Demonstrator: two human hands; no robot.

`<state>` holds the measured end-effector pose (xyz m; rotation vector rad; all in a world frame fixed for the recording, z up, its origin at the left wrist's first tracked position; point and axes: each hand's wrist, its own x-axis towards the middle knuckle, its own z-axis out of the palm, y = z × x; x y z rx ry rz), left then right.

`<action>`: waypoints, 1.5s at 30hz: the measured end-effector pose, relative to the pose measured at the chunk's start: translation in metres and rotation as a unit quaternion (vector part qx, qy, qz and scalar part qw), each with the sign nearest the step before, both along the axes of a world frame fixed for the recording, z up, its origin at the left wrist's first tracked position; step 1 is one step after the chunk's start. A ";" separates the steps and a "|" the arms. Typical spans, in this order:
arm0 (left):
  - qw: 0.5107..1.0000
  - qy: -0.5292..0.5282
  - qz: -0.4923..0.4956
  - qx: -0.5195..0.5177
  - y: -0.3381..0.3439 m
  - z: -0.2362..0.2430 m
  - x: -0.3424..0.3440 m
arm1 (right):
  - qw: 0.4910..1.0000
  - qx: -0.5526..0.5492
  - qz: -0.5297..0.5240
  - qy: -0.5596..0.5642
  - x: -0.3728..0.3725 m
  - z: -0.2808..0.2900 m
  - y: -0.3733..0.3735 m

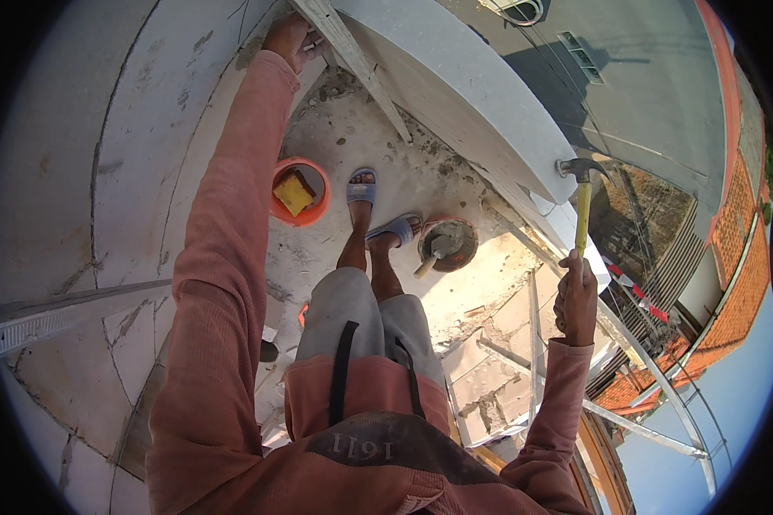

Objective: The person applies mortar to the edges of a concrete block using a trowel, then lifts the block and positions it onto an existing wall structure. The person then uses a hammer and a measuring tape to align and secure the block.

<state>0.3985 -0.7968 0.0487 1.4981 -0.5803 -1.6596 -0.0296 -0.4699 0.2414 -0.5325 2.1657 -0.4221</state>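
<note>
My right hand (577,300) is closed round the yellow handle of a claw hammer (583,206). The hammer is raised on the right, its dark metal head uppermost and close to the rim of a pale curved wall (507,112). At the far left my left arm is stretched out, and my left hand (292,41) is beside a pale batten (352,56) that slants down to the floor. Its fingers are bent together near the block wall (159,112); whatever they hold is too small or hidden to make out.
An orange bucket (312,210) with a yellow sponge (294,194) in it stands left of my sandalled feet. Right of them sits a round mortar tub (468,257) with a trowel (434,256). Metal scaffold poles (644,356) and tiled roofs (747,283) lie beyond the open right side.
</note>
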 end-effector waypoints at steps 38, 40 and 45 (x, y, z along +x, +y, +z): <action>0.752 -0.422 -0.300 -0.407 0.106 0.080 -0.234 | 0.984 -0.127 -0.015 0.120 0.048 -0.033 0.020; 0.629 -0.529 -0.323 -0.469 0.068 0.039 -0.246 | 0.979 -0.155 -0.022 0.132 0.065 -0.023 0.012; 0.472 -0.654 -0.463 -0.367 0.049 0.020 -0.268 | 0.959 -0.216 -0.024 0.183 0.086 -0.036 0.018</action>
